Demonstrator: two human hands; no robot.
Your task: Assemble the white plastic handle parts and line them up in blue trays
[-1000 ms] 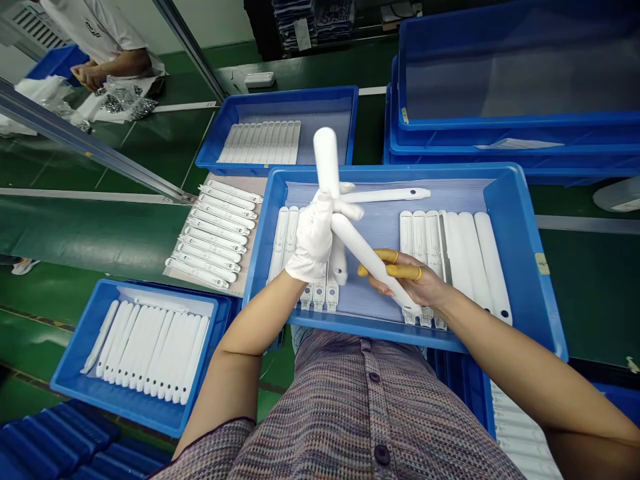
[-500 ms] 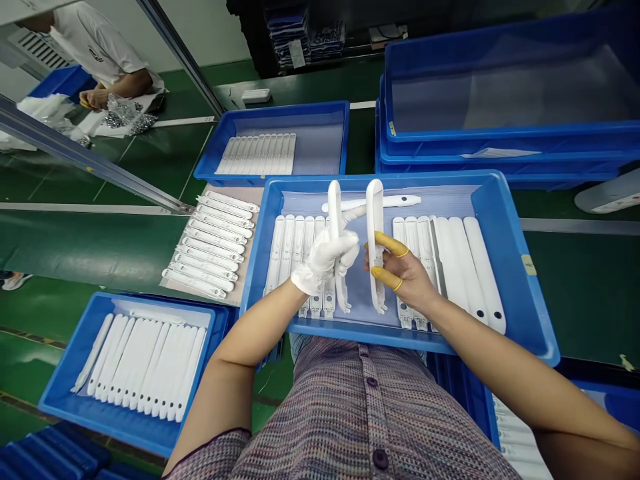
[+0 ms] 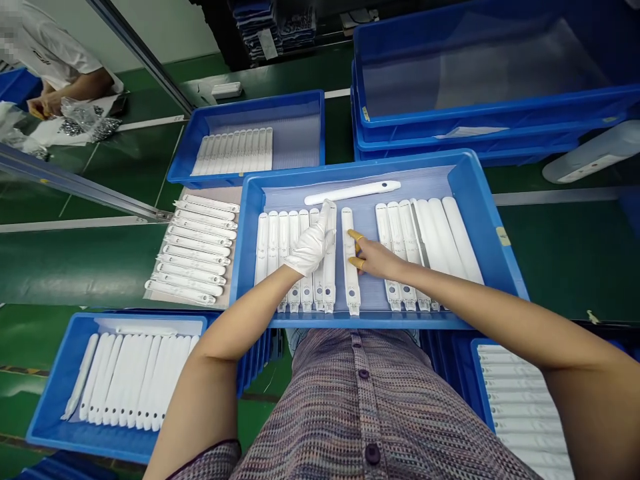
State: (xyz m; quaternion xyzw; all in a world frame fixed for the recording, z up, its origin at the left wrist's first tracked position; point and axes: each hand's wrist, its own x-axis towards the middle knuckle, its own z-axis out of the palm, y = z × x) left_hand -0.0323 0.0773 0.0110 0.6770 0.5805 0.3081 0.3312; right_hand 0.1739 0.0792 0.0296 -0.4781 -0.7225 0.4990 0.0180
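Observation:
My left hand (image 3: 307, 251), in a white glove, is on a long white plastic strip (image 3: 329, 273) at the right end of the left-hand row. Its fingers run up along the strip and partly hide it. With yellow finger cots on, my right hand (image 3: 373, 257) grips another white plastic strip (image 3: 351, 280) by its right edge. That strip lies upright in the blue tray (image 3: 370, 321), a small gap from the row. Further right is a second row of white strips (image 3: 420, 247). One loose strip (image 3: 353, 192) lies crosswise along the tray's far side.
More white strips (image 3: 193, 250) lie on a board at the left. A blue tray with strips (image 3: 295, 100) stands behind, and stacked blue trays (image 3: 480, 113) at back right. Lower left is another filled tray (image 3: 50, 393). A co-worker (image 3: 65, 67) sits across the bench beyond a metal post (image 3: 145, 53).
Both hands have lowered the raised, edge-on strips into the tray, where they now lie face up. The view has shifted slightly.

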